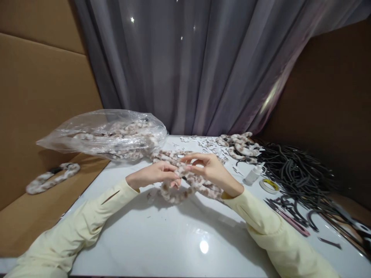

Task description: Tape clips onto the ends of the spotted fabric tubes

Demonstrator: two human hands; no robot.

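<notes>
My left hand (158, 173) is closed around a furry white-and-brown cord (175, 195), whose loop hangs below the fingers just over the white table (162, 243). From the other side my right hand (207, 170) pinches the same cord, thumb and forefinger meeting close to the left fingertips. A small dark spot shows on the cord between the hands. More furry cords (165, 155) lie heaped right behind and under the hands. Exactly where one cord ends and another begins is hard to make out.
A clear plastic bag (95, 131) of furry pieces stands back left. One furry loop (52, 179) lies on cardboard. At right are finished-looking furry loops (242, 144), a white squeeze bottle (253, 174), a tape roll (269, 186), pink-handled tweezers (292, 224) and black tubes (292, 170).
</notes>
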